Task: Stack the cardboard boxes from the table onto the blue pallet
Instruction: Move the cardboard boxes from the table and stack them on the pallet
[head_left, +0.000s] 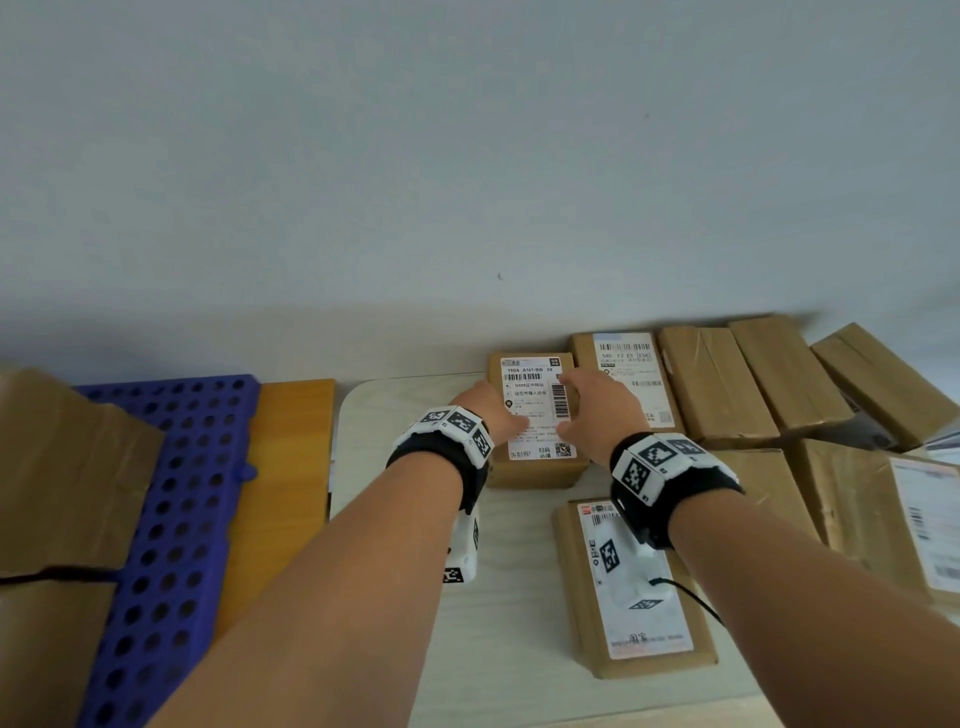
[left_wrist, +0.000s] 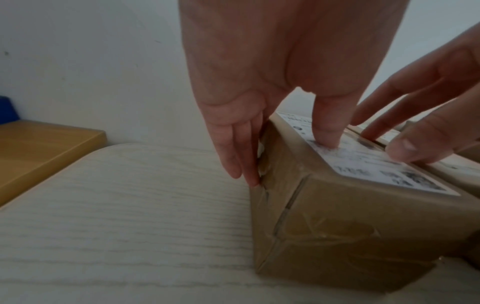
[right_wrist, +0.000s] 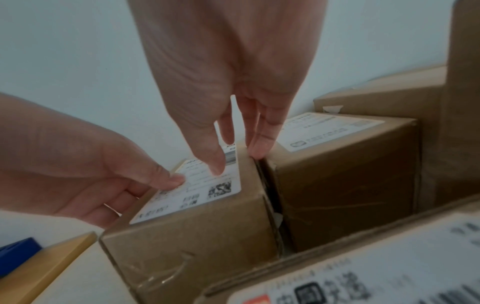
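A small cardboard box (head_left: 537, 473) with a white shipping label stands on the white table (head_left: 410, 649), near the wall. My left hand (head_left: 491, 410) has straight fingers (left_wrist: 246, 164) down the box's left side and its thumb on the label. My right hand (head_left: 597, 402) lays its thumb on the label too, while its fingertips (right_wrist: 257, 152) reach the box's right top edge, at the narrow gap to the neighbouring box (right_wrist: 345, 174). The box (left_wrist: 337, 216) rests flat on the table. The blue perforated pallet (head_left: 176, 519) lies to the left, with brown boxes (head_left: 62, 467) on its near left part.
An orange-wood board (head_left: 291, 467) lies between pallet and table. A flat labelled box (head_left: 587, 613) sits under my right forearm. Several more boxes (head_left: 727, 384) line the wall to the right, and a large one (head_left: 857, 519) stands at right. The wall is close behind.
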